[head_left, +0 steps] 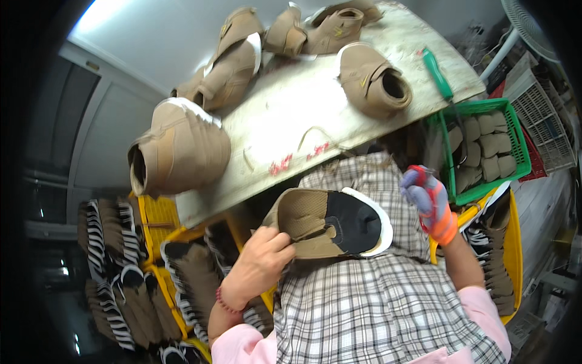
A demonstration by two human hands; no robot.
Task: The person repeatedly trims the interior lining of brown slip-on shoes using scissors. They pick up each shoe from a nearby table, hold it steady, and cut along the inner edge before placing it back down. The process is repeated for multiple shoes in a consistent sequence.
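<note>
My bare left hand (266, 259) grips the heel end of a brown shoe upper (302, 214) over my lap. The upper is turned so its perforated tan lining and black toe lining (352, 223) show, with a white edge around the toe. Off to the right, my right hand (429, 204) wears a purple and orange glove. It is closed around a red-handled tool (420, 175), probably scissors or snips; the blades cannot be made out.
Several brown shoe uppers stand on the white worktable (282, 113), one stack (182, 145) at its left. A green-handled hooked tool (439, 75) juts past the table edge. A green crate (523, 150) holds tan pieces. Yellow crates (514, 255) with uppers flank me.
</note>
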